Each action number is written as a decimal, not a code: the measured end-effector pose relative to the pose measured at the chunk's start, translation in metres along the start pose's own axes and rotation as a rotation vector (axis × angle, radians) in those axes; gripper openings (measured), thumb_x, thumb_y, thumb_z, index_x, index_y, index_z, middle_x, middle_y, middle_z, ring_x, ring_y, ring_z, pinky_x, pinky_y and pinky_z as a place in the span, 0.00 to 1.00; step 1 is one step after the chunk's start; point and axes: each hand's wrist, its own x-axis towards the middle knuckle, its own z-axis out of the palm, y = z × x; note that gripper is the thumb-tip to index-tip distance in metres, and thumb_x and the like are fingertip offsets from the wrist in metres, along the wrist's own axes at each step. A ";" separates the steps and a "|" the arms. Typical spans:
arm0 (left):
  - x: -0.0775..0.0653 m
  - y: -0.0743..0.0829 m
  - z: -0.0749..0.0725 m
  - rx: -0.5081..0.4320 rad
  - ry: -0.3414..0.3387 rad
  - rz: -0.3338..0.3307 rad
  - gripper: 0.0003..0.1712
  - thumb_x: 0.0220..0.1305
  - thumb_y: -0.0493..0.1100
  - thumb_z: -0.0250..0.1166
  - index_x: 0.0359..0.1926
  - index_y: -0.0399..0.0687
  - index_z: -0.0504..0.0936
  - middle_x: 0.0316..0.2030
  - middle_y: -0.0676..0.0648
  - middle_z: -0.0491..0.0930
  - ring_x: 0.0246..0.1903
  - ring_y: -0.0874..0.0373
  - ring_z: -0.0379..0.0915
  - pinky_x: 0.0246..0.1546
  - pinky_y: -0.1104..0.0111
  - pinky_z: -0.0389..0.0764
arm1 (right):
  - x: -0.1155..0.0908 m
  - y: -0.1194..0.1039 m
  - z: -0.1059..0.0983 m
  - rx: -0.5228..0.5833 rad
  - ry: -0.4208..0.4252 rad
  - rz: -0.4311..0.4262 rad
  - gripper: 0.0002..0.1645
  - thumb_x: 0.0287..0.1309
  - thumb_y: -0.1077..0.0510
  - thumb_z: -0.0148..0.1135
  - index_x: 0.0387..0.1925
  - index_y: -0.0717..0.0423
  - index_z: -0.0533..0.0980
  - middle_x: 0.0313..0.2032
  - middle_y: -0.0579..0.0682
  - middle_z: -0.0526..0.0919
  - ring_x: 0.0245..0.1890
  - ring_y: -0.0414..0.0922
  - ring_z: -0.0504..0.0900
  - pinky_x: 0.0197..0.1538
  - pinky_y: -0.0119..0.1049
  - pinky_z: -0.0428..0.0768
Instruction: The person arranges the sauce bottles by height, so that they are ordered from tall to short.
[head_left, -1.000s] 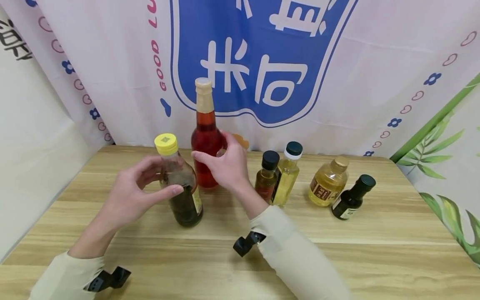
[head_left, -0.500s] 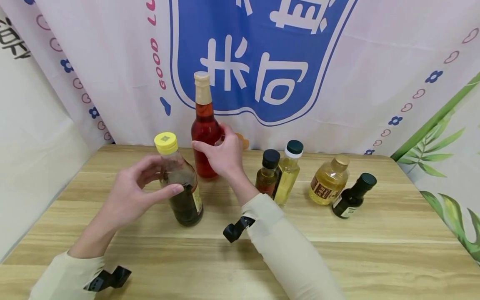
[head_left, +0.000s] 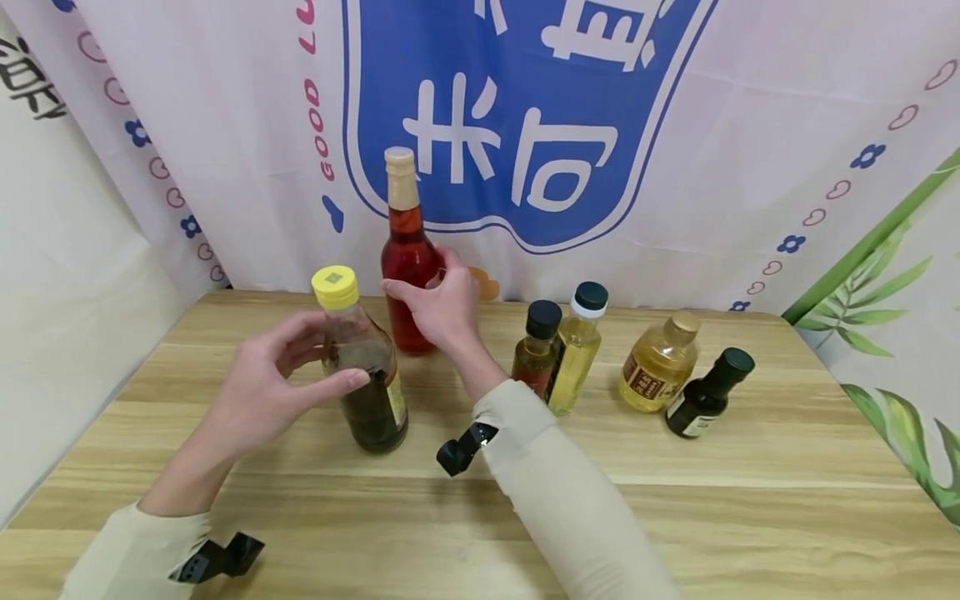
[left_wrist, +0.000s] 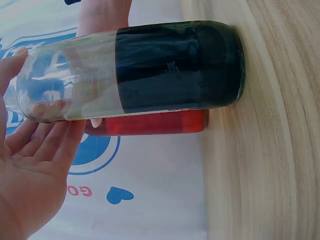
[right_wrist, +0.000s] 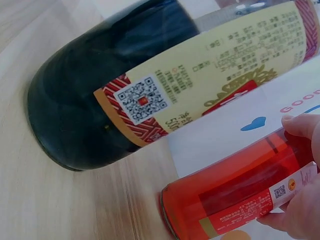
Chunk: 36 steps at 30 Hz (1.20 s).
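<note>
A yellow-capped bottle of dark liquid (head_left: 370, 400) stands upright on the table. My left hand (head_left: 262, 383) holds it near its upper part, thumb across the near side and fingers bent around the left and far side. In the left wrist view its clear upper part lies between my thumb and fingers (left_wrist: 50, 140). Behind it, near the table's back edge, is a tall bottle of red liquid (head_left: 408, 267) with a cream-wrapped neck. My right hand (head_left: 447, 308) grips this one from the right side. The right wrist view has the red bottle (right_wrist: 235, 190) upright, its base at the tabletop.
To the right stand a small black-capped bottle (head_left: 534, 358), a slim bottle of yellow oil (head_left: 577, 358), a squat oil bottle (head_left: 658, 367) and a small dark bottle (head_left: 705, 400). The wooden table (head_left: 375, 533) meets a printed cloth (head_left: 712, 208) at the back.
The red bottle has moved back and slightly left in my right hand, toward the cloth. My left hand and the dark bottle have stayed in place.
</note>
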 end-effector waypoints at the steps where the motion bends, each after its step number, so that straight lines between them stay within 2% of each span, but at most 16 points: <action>1: 0.000 0.000 0.000 0.000 0.000 0.001 0.32 0.63 0.40 0.78 0.66 0.46 0.78 0.59 0.45 0.83 0.52 0.73 0.81 0.56 0.87 0.79 | 0.001 0.001 0.001 -0.001 0.001 0.001 0.44 0.58 0.47 0.80 0.72 0.47 0.71 0.64 0.50 0.84 0.62 0.48 0.82 0.63 0.50 0.86; 11: 0.000 0.000 0.000 -0.002 -0.001 0.016 0.31 0.63 0.40 0.78 0.65 0.46 0.79 0.58 0.45 0.83 0.52 0.71 0.81 0.56 0.86 0.79 | 0.007 0.001 0.009 -0.002 -0.005 -0.005 0.43 0.58 0.49 0.80 0.71 0.48 0.71 0.64 0.51 0.84 0.63 0.49 0.83 0.64 0.53 0.85; 20: -0.001 0.001 0.000 0.002 0.006 0.013 0.30 0.63 0.40 0.78 0.64 0.45 0.79 0.57 0.45 0.83 0.52 0.72 0.81 0.56 0.86 0.79 | 0.014 -0.001 0.016 -0.014 -0.010 -0.008 0.43 0.58 0.48 0.80 0.71 0.48 0.71 0.64 0.51 0.84 0.62 0.49 0.83 0.63 0.50 0.86; 36: -0.001 0.001 0.001 0.000 0.004 0.002 0.31 0.64 0.41 0.78 0.66 0.46 0.78 0.58 0.44 0.83 0.53 0.72 0.80 0.56 0.87 0.79 | 0.020 -0.005 0.015 -0.070 -0.034 0.016 0.43 0.57 0.47 0.80 0.72 0.46 0.72 0.65 0.50 0.83 0.64 0.49 0.81 0.64 0.50 0.86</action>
